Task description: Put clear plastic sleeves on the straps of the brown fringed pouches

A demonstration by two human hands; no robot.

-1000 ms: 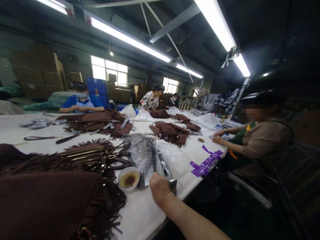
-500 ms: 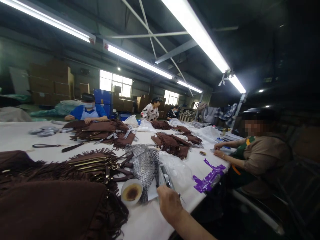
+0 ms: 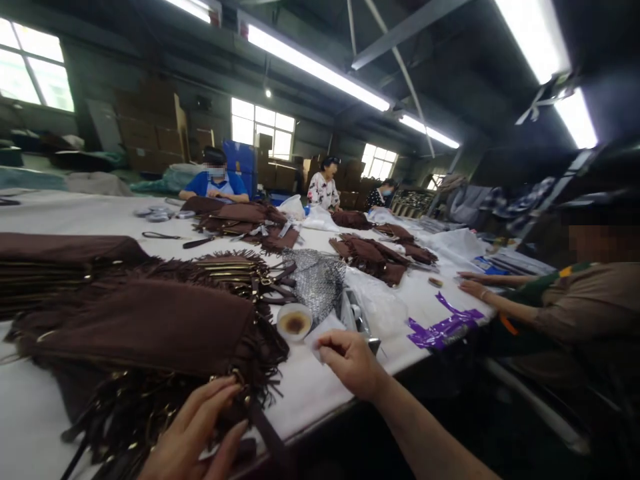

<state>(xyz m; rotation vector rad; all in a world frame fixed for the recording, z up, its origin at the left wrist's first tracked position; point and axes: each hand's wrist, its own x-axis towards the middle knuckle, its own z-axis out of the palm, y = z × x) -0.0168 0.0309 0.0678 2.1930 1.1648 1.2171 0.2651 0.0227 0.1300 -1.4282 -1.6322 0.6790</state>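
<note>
My right hand [image 3: 353, 363] pinches the corner of a thin white sheet [image 3: 327, 325] above the table, beside a white bowl [image 3: 294, 323] with brown residue inside. My left hand [image 3: 197, 427] is at the near edge of a stack of brown fringed bags. Its fingers are stretched out and its thumb is apart, with the fingertips at the gold strap hardware of the top bag [image 3: 190, 323]. Whether they press on the hardware is hard to see. A dark strap [image 3: 267, 433] hangs past the fingers toward the table edge. Behind my right hand stands a grey metallic box [image 3: 356, 313].
Silvery mesh-like wrap [image 3: 315, 280] and clear plastic [image 3: 383, 303] lie past the bowl. Purple plastic [image 3: 445, 321] sits by the right table edge, near a co-worker's hands [image 3: 473, 285]. More brown bags [image 3: 370, 257] lie farther off, with several people seated beyond.
My left hand has come into view at the bags. My right hand has drawn the white sheet away from the metallic box. The view has swung left and down.
</note>
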